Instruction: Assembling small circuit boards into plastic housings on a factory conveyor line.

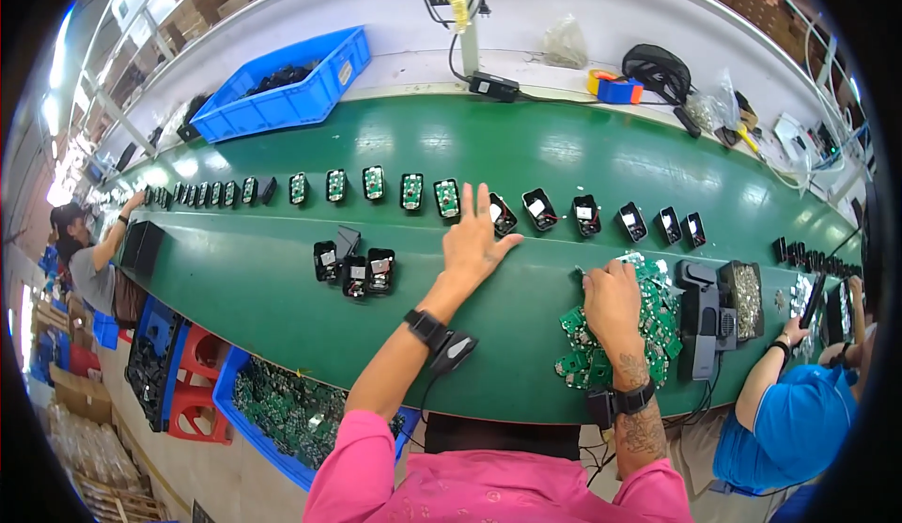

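My left hand (470, 246) is open, fingers spread, over the row of small black cases. Its fingertips reach between a case with a green circuit board in it (446, 199) and an open black case (504, 214) that shows white and dark parts inside. I cannot tell whether they touch either one. My right hand (613, 302) rests at the upper left of a loose pile of green circuit boards (660, 321). Its fingers are curled together; what they pinch is hidden. Further right in the row stand several open cases without a green board, such as this black case (586, 216).
Several black cases (381, 269) cluster left of my left arm on the green bench (254, 288). A black device (697, 321) and a box of small parts (745, 299) flank the pile. Blue bins (272, 114) stand behind and below. Co-workers (789, 415) sit at both ends.
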A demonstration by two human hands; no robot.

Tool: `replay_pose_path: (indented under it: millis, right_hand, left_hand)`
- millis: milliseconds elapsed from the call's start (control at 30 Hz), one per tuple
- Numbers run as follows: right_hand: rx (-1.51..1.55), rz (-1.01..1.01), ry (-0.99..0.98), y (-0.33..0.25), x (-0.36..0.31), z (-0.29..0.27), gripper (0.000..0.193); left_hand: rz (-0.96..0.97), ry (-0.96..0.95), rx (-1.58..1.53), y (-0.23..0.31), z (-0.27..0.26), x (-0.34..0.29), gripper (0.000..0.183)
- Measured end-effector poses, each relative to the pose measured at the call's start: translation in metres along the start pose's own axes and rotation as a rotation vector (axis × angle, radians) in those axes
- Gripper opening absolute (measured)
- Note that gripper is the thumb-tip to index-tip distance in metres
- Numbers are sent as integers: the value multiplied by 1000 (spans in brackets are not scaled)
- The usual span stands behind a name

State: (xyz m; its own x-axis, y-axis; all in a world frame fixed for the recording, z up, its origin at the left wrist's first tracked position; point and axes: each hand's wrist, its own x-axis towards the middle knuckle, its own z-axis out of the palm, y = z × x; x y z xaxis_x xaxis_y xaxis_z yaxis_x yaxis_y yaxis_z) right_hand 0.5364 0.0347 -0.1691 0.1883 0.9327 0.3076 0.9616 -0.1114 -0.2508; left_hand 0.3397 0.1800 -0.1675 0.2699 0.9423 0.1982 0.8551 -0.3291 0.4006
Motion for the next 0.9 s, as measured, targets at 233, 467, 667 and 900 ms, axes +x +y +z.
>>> replay_pose_path:
  millis: [233, 467, 667, 900]
  right_hand:
    - [852, 340, 51, -13, -13, -36, 15]
    - [1523, 400, -122, -28, -42, -20, 16]
    - [1712, 476, -164, -45, -57, -8, 18]
    - [1581, 397, -302, -53, -58, -8, 30]
  left_hand:
    - [301, 261, -389, -39, 20, 11, 79]
    - [-245, -382, -1628, -8, -14, -98, 44]
    - [-90, -251, -1170, 4, 6, -141, 23]
    - [155, -155, -831, 10, 1, -147, 22]
